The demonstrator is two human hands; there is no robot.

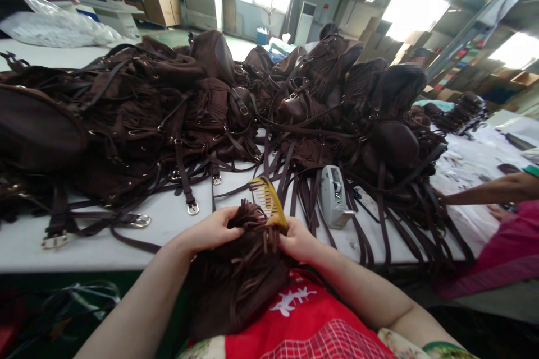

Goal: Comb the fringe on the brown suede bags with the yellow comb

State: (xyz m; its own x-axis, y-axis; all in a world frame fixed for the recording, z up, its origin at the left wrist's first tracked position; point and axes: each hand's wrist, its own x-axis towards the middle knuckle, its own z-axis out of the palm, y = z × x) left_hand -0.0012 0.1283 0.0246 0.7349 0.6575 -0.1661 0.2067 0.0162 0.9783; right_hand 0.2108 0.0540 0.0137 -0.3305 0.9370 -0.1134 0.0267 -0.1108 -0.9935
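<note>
A dark brown fringed suede bag [236,291] rests against my red apron at the table's front edge. My left hand [214,230] is closed on the bag's fringe [248,213], with some strands standing up above the fingers. In my right hand [298,241] is a yellow wide-toothed comb [269,202], tilted with its teeth toward the left. The right fingers are also close to the fringe; whether they pinch any strands I cannot tell. Beyond my hands, buckled straps [192,207] hang from the piled bags onto the white tabletop.
Heaped brown bags [138,106] fill the table's far side. A grey tape dispenser [334,196] stands right of my hands among loose straps [379,230]. At the far right, another person's arm [484,190] reaches over the table. Clear plastic wrap [54,25] lies at the back left.
</note>
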